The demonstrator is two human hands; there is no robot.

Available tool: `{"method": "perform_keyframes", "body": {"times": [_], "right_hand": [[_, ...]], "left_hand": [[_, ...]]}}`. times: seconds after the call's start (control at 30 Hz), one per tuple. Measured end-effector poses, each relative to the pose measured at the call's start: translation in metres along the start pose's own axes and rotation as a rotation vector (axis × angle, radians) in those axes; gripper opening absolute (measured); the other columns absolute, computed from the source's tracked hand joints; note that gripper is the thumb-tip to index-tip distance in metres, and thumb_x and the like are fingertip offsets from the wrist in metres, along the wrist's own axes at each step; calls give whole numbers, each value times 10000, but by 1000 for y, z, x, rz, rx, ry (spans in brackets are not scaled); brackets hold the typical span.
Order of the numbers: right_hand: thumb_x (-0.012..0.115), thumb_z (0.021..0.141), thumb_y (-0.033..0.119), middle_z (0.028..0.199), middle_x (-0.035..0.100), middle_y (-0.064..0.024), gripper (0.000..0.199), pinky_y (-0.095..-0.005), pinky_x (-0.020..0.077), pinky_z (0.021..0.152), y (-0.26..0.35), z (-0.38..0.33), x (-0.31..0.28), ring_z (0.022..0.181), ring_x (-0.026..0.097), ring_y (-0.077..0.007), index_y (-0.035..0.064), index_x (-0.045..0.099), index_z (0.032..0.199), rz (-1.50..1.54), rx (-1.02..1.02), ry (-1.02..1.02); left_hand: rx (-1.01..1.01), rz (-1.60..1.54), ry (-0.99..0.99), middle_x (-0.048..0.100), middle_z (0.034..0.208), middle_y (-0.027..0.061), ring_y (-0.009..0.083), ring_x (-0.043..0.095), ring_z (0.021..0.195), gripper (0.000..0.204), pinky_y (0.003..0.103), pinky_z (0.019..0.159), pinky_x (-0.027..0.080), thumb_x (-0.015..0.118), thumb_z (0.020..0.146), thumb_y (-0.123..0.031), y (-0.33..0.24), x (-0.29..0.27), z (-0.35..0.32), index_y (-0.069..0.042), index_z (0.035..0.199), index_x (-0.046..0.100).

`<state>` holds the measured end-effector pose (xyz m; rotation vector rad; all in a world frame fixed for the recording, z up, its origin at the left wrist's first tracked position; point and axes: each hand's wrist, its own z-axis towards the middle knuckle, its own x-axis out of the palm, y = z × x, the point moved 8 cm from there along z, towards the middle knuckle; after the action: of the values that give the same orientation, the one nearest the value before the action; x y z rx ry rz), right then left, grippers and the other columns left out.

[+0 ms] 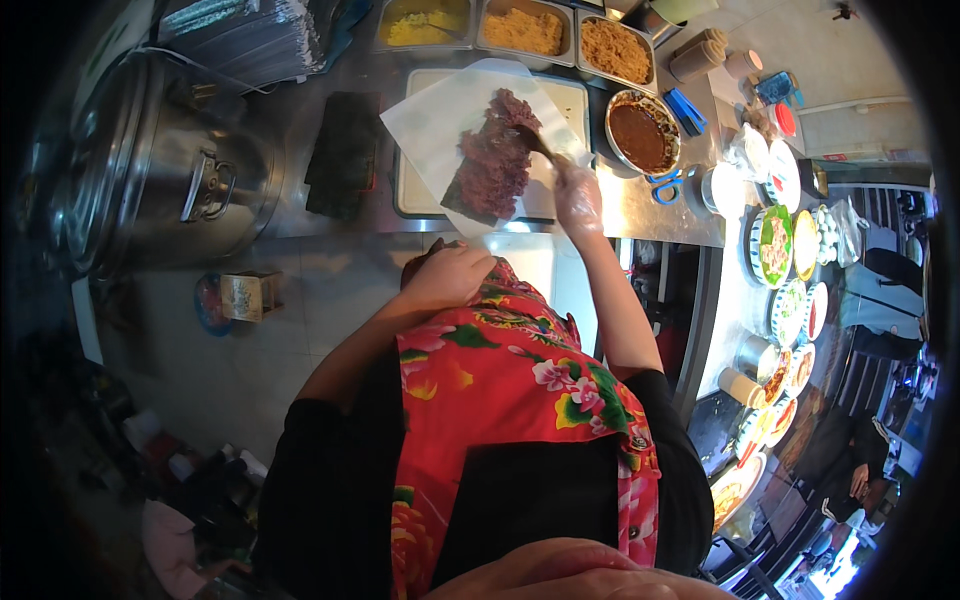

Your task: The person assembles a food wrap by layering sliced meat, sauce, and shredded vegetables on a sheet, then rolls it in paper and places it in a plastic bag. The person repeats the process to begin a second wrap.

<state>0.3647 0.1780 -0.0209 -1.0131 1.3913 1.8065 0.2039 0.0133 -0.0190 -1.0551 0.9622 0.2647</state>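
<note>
Nearest, a red floral apron [520, 400] over a black top fills the lower middle. Left hand [447, 276]: bare, fingers curled loosely against the apron's upper edge, below the counter's near edge; whether it grips anything cannot be told. Right hand [578, 195]: in a clear plastic glove, closed round the handle of a spoon [533, 142] whose tip lies on the purple rice.

Steel counter [650, 215], near to far:
- White paper sheet [440, 125], set askew over a white cutting board [575, 100], one corner overhanging the near edge.
- Dark seaweed sheet [462, 205] on the paper, mostly covered by purple rice [497, 155].
- Stack of seaweed sheets [345, 150], just left of the board.
- Large steel pot [170, 170] with lid, at the left end.
- Round bowl of brown sauce [640, 135], just right of the board; blue scissors [665, 183] at its near side.
- Three steel trays [520, 30] of yellow and brown fillings, along the far edge.
</note>
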Motion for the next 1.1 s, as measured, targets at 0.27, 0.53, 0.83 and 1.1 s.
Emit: {"method": "perform_keyframes", "body": {"times": [0.27, 0.53, 0.83, 1.1], "right_hand": [[584, 896, -4, 778, 630, -262, 335, -502, 477, 605, 30, -56, -20, 674, 610, -424, 7, 631, 1227, -89, -203, 134], [649, 953, 208, 597, 500, 11, 310, -247, 350, 447, -55, -86, 7, 498, 454, -82, -12, 664, 1169, 1103, 772, 188], [589, 854, 169, 848, 668, -154, 129, -421, 522, 765, -165, 50, -90, 832, 662, -294, 53, 646, 853, -5, 384, -142], [663, 849, 178, 987, 636, -169, 298, -451, 519, 800, -109, -119, -237, 948, 634, -353, 58, 644, 1121, -135, 195, -298]], "left_hand": [[-87, -110, -137, 601, 924, 139, 352, 615, 863, 106, 450, 744, 502, 558, 834, -70, 11, -17, -19, -30, 930, 580], [-11, -159, 38, 657, 1067, 138, 350, 644, 937, 235, 427, 812, 526, 576, 871, -73, 19, -2, -6, -21, 1087, 653], [160, -310, 205, 674, 1059, 181, 391, 642, 936, 231, 450, 820, 519, 594, 872, -53, -42, 14, 54, -14, 1090, 663], [305, -329, 354, 688, 1041, 199, 392, 654, 931, 218, 444, 829, 526, 598, 852, 4, -165, 64, 80, 13, 1060, 664]]}}
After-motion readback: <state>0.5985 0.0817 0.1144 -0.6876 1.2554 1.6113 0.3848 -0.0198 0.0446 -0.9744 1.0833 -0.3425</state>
